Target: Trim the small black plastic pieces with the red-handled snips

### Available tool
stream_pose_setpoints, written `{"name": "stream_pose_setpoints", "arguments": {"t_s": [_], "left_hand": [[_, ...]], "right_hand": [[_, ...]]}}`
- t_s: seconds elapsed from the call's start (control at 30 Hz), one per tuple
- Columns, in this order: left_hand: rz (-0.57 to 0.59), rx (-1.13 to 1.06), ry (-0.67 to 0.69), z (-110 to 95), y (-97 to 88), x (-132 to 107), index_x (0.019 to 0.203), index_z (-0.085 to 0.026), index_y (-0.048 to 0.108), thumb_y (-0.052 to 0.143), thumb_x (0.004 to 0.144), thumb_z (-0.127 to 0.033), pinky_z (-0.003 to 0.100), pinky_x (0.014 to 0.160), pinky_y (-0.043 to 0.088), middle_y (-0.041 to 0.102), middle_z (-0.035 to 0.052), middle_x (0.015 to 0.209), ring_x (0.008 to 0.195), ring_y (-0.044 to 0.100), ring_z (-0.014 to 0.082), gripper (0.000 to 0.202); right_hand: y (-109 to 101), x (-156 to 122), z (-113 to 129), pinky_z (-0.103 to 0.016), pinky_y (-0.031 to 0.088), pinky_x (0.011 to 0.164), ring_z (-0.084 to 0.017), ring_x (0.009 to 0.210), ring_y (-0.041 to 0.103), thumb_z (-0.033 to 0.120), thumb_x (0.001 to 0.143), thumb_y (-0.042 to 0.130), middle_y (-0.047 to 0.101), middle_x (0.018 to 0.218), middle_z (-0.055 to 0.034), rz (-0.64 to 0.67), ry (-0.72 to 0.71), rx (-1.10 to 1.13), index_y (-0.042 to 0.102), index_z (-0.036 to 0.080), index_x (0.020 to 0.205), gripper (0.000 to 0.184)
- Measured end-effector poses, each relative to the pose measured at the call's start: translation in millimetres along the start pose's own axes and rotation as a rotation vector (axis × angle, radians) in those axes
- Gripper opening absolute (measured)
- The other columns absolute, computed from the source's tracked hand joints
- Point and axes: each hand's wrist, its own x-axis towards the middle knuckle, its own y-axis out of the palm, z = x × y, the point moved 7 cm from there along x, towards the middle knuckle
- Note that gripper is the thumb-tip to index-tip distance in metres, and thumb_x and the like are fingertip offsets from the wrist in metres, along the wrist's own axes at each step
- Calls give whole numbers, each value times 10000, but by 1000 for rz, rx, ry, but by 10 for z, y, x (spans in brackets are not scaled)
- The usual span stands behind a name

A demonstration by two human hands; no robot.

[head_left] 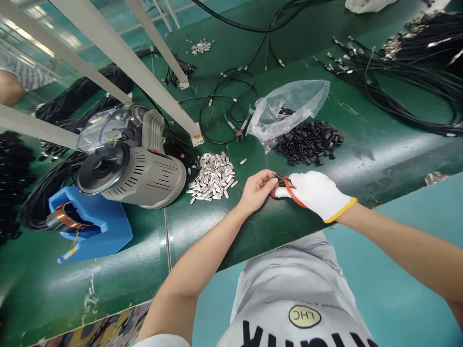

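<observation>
The right hand point(314, 195), in a white knit glove with a yellow cuff, is clamped around the loop of a pair of orange-handled snips point(293, 192). The grip of the bare left hand point(257, 192) is also closed, its thumb and fingers pinched on a small dark piece point(279, 178) at the snips' black tip, too small to identify. The snips lie nearly level, their long axis running from the lower right up to the tip, which points left. Both hands sit just inside the near edge of the green desk point(275, 226), with the edge running diagonally below the wrists. Past the left hand lies a heap of silver metal terminals point(211, 176); beyond the hands are a pile of black clips point(309, 142) and a clear plastic bag point(285, 113). Black cables point(398, 96) lie toward the far right corner.
</observation>
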Motion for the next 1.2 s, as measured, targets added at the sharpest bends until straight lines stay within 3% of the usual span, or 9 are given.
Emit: {"name": "stream_pose_setpoints", "arguments": {"t_s": [0.13,0.33,0.47,0.67,0.77,0.93,1.07,1.2], "left_hand": [[-8,15,12,-7,5,-4,879,-158,599,695,928,-529,233,609,478,632,-3,712,597,574,91,387],[-17,28,17,4,18,-10,943,-148,622,698,928,-516,227,596,481,620,-17,720,574,570,77,376],[-20,3,-3,22,8,-19,927,-146,612,702,925,-510,223,587,487,656,-6,710,552,588,77,375],[-45,-80,-23,9,-25,-38,919,-143,626,723,911,-484,226,556,490,686,8,707,533,590,84,355],[-51,-121,4,-18,-31,-33,946,-135,642,719,923,-461,227,565,495,696,17,722,546,605,87,336],[-70,-126,34,-16,-37,-11,1000,-138,652,733,920,-452,227,575,498,706,19,751,559,616,86,334],[-92,-111,37,5,-48,5,996,-142,651,738,914,-470,231,590,507,700,13,755,567,625,85,348],[-96,-97,9,41,-48,14,958,-148,638,755,894,-490,230,597,515,698,10,755,574,629,86,368]], "right_hand": [[60,24,-16,-317,325,623,-237,713,676,871,930,317,737,808,-113,-26,-5,-21,692,208,856,765],[35,33,-58,-313,332,606,-213,651,639,805,932,447,711,732,-95,-35,27,94,665,219,793,641],[65,11,-206,-289,363,559,-160,538,577,733,875,603,659,595,-30,26,139,486,588,235,681,535],[47,-37,-361,-277,481,591,-159,600,628,623,860,694,695,662,-41,-45,258,1096,663,198,815,429],[34,-31,-371,-283,515,629,-158,646,647,535,821,773,726,741,-56,-101,255,1235,683,178,876,373],[142,32,-284,-323,570,887,-196,953,724,365,700,890,777,1074,-58,-234,174,1350,717,206,1097,462],[294,102,-172,-351,571,954,-202,998,736,315,721,861,776,1072,-41,-293,106,1397,695,225,1126,447],[316,124,-163,-377,571,947,-218,988,738,353,762,814,778,1074,-50,-374,102,1203,698,223,1116,394]]}}
